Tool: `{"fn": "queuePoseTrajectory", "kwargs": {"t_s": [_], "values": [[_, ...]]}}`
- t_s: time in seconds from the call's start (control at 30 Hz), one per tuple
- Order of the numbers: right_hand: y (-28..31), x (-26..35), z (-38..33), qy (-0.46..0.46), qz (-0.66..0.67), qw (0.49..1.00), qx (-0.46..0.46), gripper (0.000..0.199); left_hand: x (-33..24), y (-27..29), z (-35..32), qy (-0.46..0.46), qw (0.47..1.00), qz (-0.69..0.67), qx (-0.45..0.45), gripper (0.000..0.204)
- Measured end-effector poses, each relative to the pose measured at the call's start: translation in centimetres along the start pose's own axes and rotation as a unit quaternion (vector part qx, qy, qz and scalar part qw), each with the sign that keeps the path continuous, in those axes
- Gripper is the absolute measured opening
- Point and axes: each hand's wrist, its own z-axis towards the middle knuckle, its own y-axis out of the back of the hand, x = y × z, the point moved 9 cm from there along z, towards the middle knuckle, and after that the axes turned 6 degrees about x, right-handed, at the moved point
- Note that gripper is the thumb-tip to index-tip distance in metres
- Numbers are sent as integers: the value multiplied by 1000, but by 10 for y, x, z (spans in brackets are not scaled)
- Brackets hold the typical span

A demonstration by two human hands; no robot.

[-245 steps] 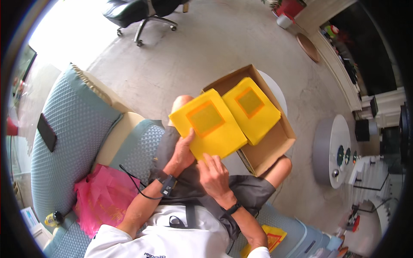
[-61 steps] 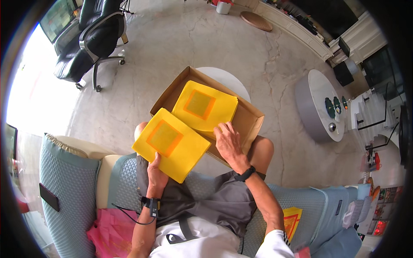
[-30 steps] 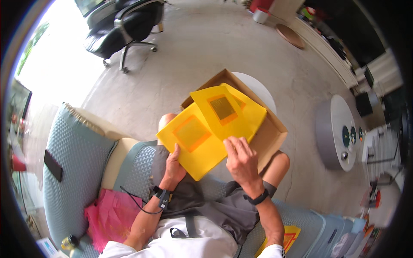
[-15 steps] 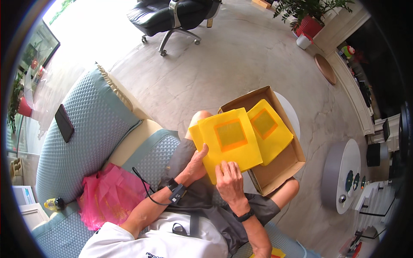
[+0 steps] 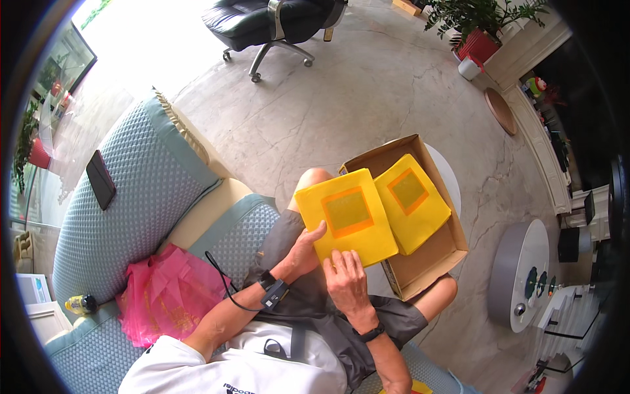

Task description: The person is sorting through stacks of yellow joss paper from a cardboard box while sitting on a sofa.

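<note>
My left hand (image 5: 306, 248) grips a stack of yellow joss paper (image 5: 348, 213) by its left edge, thumb on top and the other fingers hidden beneath. Each top sheet has an orange-framed gold square. At the lower edge of the same stack, my right hand (image 5: 346, 281) is closed with bent fingers against the paper. A second stack of yellow joss paper (image 5: 412, 203) lies tilted in a shallow cardboard box (image 5: 430, 266) just to the right, partly behind the held stack. The box rests by my bare knees.
A pink plastic bag (image 5: 172, 295) lies on the blue quilted sofa (image 5: 138, 171) to my left, near a phone (image 5: 100, 179) and a small bottle (image 5: 81, 305). Ahead stands a black office chair (image 5: 262, 29). A round grey table (image 5: 525, 276) is at the right.
The held sheets were fanned out with corners sticking out at left and below; now their edges lie flush in a neater stack. The right hand has shifted slightly down and left.
</note>
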Motion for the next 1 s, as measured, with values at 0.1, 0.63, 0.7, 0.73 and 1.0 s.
{"fn": "queuePoseTrajectory", "kwargs": {"t_s": [0.1, 0.63, 0.7, 0.73, 1.0], "values": [[-2, 1, -1, -2, 2, 1000, 7, 20, 0, 1, 1, -1, 1000, 9, 5, 41], [0, -2, -4, -15, 15, 999, 23, 18, -1, 1, 1, -3, 1000, 11, 5, 43], [-1, -3, -3, -15, 18, 999, 29, 17, -1, 1, 0, -1, 1000, 12, 1, 43], [0, -3, -3, -16, 18, 999, 29, 17, 0, 0, 0, 3, 1000, 3, 2, 42], [0, -5, -3, -16, 28, 999, 41, 18, 1, -1, 1, 6, 1000, -12, 4, 39]]}}
